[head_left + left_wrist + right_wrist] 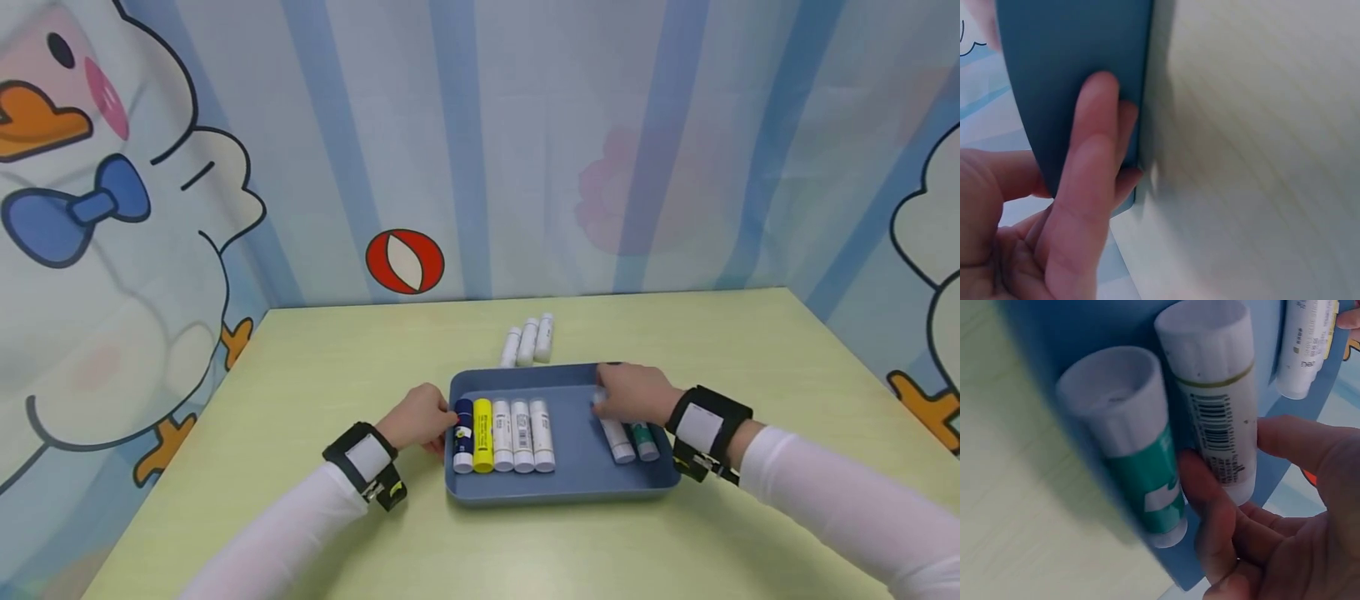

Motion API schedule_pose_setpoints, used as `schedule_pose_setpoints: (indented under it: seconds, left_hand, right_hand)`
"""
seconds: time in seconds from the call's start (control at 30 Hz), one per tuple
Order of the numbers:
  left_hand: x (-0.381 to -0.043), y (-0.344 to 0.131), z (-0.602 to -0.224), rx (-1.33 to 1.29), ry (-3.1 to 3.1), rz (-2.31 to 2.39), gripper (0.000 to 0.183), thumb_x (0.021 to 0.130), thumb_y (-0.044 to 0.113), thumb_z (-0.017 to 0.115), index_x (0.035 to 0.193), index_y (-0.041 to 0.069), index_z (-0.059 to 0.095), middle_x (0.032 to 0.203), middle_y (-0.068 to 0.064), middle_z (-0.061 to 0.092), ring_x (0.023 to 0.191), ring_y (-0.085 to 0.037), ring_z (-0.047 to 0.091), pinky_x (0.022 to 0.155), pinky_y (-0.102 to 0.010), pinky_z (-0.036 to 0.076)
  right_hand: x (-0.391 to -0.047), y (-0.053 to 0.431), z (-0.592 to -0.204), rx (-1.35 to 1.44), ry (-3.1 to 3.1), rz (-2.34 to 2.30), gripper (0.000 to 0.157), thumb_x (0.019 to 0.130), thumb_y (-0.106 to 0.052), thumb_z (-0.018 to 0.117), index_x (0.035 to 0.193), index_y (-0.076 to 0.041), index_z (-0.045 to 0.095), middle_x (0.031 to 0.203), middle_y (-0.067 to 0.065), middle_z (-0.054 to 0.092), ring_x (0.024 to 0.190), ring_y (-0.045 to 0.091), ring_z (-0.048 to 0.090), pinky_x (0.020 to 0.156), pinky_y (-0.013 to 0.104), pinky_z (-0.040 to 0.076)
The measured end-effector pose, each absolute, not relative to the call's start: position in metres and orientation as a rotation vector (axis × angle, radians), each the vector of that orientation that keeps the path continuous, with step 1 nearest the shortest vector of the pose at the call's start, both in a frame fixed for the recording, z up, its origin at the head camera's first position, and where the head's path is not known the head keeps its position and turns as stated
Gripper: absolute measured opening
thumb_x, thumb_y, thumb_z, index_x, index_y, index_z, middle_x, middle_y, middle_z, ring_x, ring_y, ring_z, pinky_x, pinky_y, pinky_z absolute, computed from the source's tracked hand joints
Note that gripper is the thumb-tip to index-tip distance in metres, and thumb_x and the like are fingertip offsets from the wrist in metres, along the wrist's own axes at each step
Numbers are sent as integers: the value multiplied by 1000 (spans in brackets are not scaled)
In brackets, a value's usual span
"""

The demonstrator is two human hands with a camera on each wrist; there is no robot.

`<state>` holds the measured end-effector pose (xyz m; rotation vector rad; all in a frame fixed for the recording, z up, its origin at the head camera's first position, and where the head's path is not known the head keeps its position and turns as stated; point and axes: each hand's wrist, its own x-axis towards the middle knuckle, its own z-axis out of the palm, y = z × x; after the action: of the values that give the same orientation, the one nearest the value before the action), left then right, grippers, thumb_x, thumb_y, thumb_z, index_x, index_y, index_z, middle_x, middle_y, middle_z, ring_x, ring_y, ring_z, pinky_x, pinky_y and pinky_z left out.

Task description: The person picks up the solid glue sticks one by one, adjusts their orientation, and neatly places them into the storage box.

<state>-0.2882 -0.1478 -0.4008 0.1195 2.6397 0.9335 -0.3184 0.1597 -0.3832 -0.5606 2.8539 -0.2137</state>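
A blue-grey tray rests on the table. My left hand grips its left side, thumb at the rim and fingers along the outer wall. Inside, at the left, a row of upright-aligned glue sticks lies: dark blue, yellow and three white ones. Over the tray's right part, my right hand pinches a white glue stick with a barcode between thumb and fingers; in the head view its upper end is hidden by the hand. Beside it, along the right wall, lies a green-and-white glue stick.
Three more white glue sticks lie on the table just behind the tray's far rim. A printed curtain with a duck and a red ball closes off the table's far edge.
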Motion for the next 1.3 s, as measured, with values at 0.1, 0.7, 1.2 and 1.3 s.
schedule_pose_setpoints:
  seconds: [0.1, 0.7, 1.2, 1.3]
  left_hand:
    - [-288, -147, -400, 116, 2634, 927, 26, 95, 10, 60, 71, 1, 67, 56, -6, 64, 49, -18, 65, 47, -25, 53]
    - [-288, -145, -399, 106, 2619, 941, 25, 95, 9, 58, 74, -1, 67, 59, -8, 65, 50, -18, 65, 48, -26, 55]
    - [-288, -146, -398, 103, 2642, 892, 26, 95, 10, 60, 72, 1, 65, 57, -8, 64, 48, -18, 64, 46, -26, 53]
    - [-288, -145, -398, 118, 2645, 900, 26, 95, 10, 60, 71, 1, 65, 56, -7, 63, 48, -18, 64, 45, -26, 53]
  right_hand:
    - [-318, 159, -386, -572, 2879, -150, 34, 85, -29, 74, 102, -2, 63, 82, 4, 63, 66, 16, 56, 60, 35, 49]
    - [-312, 169, -374, -622, 2925, -147, 37, 87, -31, 72, 103, 0, 60, 77, 5, 60, 64, 17, 57, 55, 35, 49]
    - [-292, 232, -377, -446, 2781, -589, 47, 97, -26, 59, 119, 15, 53, 62, 3, 61, 49, 18, 57, 49, 32, 48]
    - [-289, 236, -384, -415, 2669, -711, 43, 99, -23, 55, 119, 15, 54, 61, 4, 63, 48, 20, 60, 47, 31, 49]
